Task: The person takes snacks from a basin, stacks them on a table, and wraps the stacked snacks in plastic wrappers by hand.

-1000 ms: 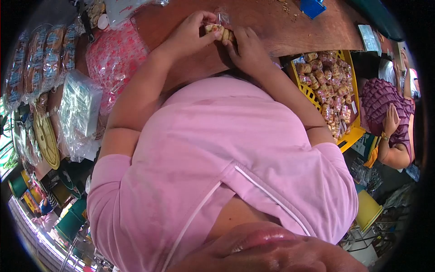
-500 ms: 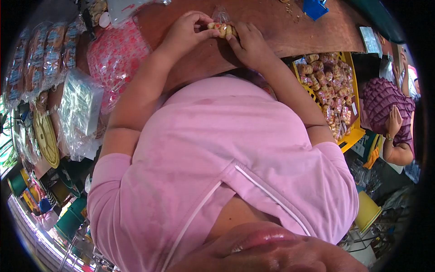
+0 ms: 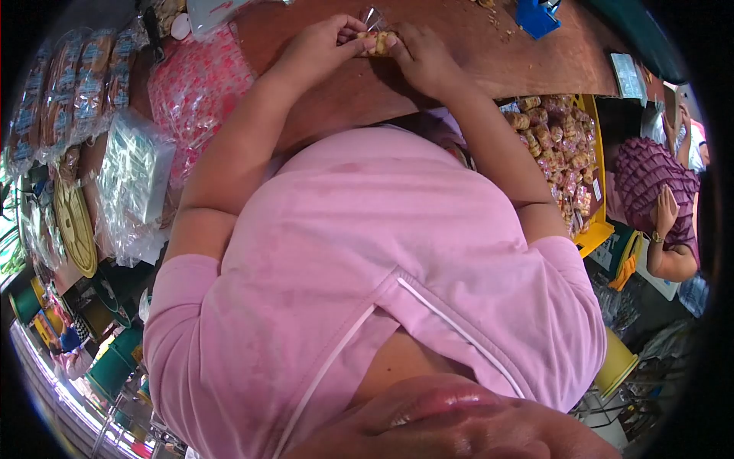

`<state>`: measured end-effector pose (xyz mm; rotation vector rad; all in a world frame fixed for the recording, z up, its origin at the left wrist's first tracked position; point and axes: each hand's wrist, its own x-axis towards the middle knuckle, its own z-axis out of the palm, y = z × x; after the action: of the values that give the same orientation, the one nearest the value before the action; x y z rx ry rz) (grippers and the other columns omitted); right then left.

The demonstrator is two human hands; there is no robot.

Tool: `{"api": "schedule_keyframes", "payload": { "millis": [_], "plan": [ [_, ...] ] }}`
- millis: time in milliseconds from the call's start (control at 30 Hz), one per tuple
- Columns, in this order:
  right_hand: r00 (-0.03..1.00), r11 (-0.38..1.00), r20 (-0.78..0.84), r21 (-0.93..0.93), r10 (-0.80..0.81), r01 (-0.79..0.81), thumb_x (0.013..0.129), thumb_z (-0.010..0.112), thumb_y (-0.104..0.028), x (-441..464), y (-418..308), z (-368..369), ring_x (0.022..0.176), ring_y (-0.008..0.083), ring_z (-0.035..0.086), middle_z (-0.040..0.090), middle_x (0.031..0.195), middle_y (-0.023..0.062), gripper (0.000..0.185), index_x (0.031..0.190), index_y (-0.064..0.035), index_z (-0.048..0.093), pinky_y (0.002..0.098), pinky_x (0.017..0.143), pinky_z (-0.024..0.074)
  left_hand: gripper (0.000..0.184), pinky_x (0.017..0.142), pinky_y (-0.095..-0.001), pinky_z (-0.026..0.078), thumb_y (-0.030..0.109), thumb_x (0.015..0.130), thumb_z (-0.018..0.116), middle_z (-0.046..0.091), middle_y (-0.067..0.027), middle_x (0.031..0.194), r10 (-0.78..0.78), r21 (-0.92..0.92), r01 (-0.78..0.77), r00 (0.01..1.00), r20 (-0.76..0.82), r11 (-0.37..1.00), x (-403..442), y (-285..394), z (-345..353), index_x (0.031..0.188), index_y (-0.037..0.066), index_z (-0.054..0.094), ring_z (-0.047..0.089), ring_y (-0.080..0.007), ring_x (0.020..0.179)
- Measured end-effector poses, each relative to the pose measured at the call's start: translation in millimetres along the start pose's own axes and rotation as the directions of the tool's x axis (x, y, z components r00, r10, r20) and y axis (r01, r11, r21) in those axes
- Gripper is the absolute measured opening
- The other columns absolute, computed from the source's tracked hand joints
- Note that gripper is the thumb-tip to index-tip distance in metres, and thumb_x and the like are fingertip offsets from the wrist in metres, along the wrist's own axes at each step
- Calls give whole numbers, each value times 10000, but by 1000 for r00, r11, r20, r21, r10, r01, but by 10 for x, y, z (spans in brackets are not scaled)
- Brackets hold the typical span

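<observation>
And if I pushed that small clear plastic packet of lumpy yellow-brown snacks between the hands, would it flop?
The clear packet probably won't fold easily where chunky snacks fill it. Its thin-looking plastic end may flop, and its shine suggests it could be slippery.

Snack packet (image 3: 374, 44): right end was covered by right hand (image 3: 423, 58); yellow crate (image 3: 595, 239): was partly hidden behind right arm (image 3: 506, 141); table (image 3: 497, 67): was cut off above

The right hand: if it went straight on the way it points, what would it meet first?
Most likely the small wrapped packet, which the right hand appears to touch; just past that comes the left hand, though depth there is hard to judge.
</observation>
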<state>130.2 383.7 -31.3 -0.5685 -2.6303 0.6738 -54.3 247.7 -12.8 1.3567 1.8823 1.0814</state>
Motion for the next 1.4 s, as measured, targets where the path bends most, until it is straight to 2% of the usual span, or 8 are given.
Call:
{"api": "schedule_keyframes", "payload": {
  "millis": [267,467,633,733,933,1133,1233,1400],
  "plan": [
    [999,997,-12,-67,-35,34,1054,502,-316,182,95,26,1110,432,601,671,1216,201,358,1247,-60,659,528,994,454,424,905,-425,552,403,949,726,694,-185,1096,68,112,-55,991,-115,992,95,-169,92,1089,2,723,687,-331,1001],
    [1000,986,25,-170,6,-1,998,577,-374,307,34,8,1133,394,625,682,1227,178,380,1230,-87,669,521,979,464,249,1067,-476,459,161,961,653,656,-193,1235,514,496,-385,844,-152,778,-160,407,144,1159,18,700,592,-367,1217],
    [969,955,-210,-291,-129,64,959,640,-249,373,117,207,1165,413,618,666,1207,219,292,1166,-44,655,484,985,480,827,1213,-517,343,185,906,700,349,-302,1589,604,621,-492,796,38,610,-307,143,488,1573,-58,275,405,-458,1445],
    [957,934,145,222,253,-280,994,615,-251,514,-101,-197,1151,406,615,643,1213,230,324,1229,-29,623,458,990,481,784,1206,-524,347,216,909,697,364,-293,1589,564,720,-431,823,66,544,-226,146,436,1551,-56,337,425,-450,1435],
    [919,956,-375,294,122,-7,1011,636,-182,342,448,-513,1030,260,633,642,1105,148,296,1248,-10,595,395,888,523,652,1142,-524,419,304,942,669,520,-230,1497,532,780,-364,845,47,509,237,-19,342,1468,-30,477,504,-406,1376],
    [502,943,-802,230,324,-242,983,659,-215,120,1697,-1508,982,254,669,688,1104,147,337,1276,-51,636,384,863,553,732,958,-495,534,543,946,634,613,-155,1309,342,825,-273,934,104,495,623,63,162,1450,28,506,615,-340,1197],
    [557,733,-497,295,666,-613,968,612,-532,-19,2998,-1794,1181,300,605,687,1263,107,530,1313,-132,664,500,974,449,666,902,-488,556,591,926,638,651,-137,1248,260,817,-245,958,122,522,777,58,94,1323,57,609,651,-348,1122],
    [572,337,-145,909,807,-244,978,600,-482,289,2229,-1521,1129,350,640,690,1251,146,503,1334,-130,652,477,945,497,628,794,-425,560,648,905,666,703,-104,1061,155,557,-101,987,-50,824,871,115,4,1124,61,692,678,-305,957]
  ]
}}
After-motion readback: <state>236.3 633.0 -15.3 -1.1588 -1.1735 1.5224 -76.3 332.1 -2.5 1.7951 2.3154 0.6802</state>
